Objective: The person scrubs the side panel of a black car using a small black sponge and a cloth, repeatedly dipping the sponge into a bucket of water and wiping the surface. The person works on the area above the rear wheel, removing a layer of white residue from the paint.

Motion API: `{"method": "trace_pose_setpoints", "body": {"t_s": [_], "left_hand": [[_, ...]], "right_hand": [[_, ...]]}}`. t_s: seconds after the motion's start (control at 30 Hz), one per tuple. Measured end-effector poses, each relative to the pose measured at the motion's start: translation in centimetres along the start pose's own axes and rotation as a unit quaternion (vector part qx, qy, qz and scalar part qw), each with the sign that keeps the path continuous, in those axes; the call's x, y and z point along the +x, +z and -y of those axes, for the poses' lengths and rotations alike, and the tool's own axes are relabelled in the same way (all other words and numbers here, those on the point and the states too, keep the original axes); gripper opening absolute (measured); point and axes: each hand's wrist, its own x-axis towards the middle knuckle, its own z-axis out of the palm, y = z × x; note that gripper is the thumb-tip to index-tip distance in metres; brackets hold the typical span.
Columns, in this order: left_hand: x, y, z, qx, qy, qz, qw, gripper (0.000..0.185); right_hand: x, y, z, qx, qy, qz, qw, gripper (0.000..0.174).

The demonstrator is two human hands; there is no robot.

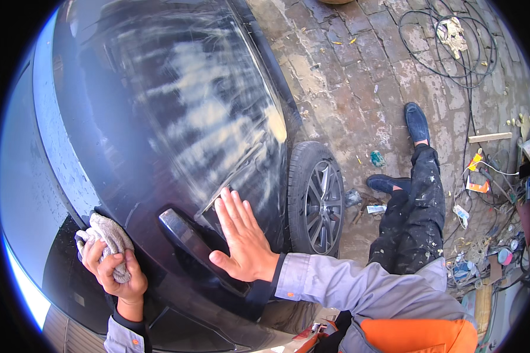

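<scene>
My left hand [115, 269] grips a crumpled grey cloth [111, 238] against the dark car near the window's lower edge. My right hand [243, 234] is spread flat with its palm down over the car's side, its fingertips by a panel seam. I cannot tell how firmly it presses. Just left of that hand sits the door handle [181, 231]. Beyond the fingers, the dark body panel [172, 154] carries pale, streaky patches of what looks like filler [207, 110] and scuffed sanding marks. A thicker cream patch [274, 123] lies at the panel edge above the wheel.
A tyre with an alloy wheel [320, 203] stands right of the panel. My legs in paint-spotted trousers [410, 216] and blue shoes [417, 123] are on the brick paving [357, 88]. A coiled black hose or cable [404, 44], a wooden strip [490, 137] and assorted clutter [472, 260] lie further right.
</scene>
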Motion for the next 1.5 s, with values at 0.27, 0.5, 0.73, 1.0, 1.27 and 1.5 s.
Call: {"method": "trace_pose_setpoints", "body": {"t_s": [0.27,0.5,0.73,1.0,1.27,1.5], "left_hand": [[-0.3,0.2,0.2,0.01,0.002,-0.017,1.0,0.035],[-0.8,-0.6,1.2,-0.011,0.029,0.017,0.999,0.04],[-1.1,-0.6,1.2,-0.034,0.016,0.017,0.999,0.035],[-0.8,-0.2,0.9,-0.024,0.021,0.002,1.0,0.037],[-0.5,-0.3,0.7,-0.025,0.021,0.009,0.999,0.038],[-0.6,-0.2,1.0,-0.036,0.023,0.013,0.999,0.039]], "right_hand": [[1.5,-2.6,-1.6,-0.027,0.077,-0.1,0.992,0.098],[-0.1,-1.4,-7.2,-0.06,0.046,-0.088,0.993,0.095],[2.9,-1.6,-13.3,-0.087,0.047,-0.128,0.987,0.09],[-3.3,-0.6,-6.0,-0.078,-0.02,-0.028,0.996,0.096],[4.5,-3.6,-10.4,-0.039,0.046,-0.112,0.992,0.093],[-6.8,0.5,-5.5,-0.072,-0.012,0.006,0.997,0.103]]}}
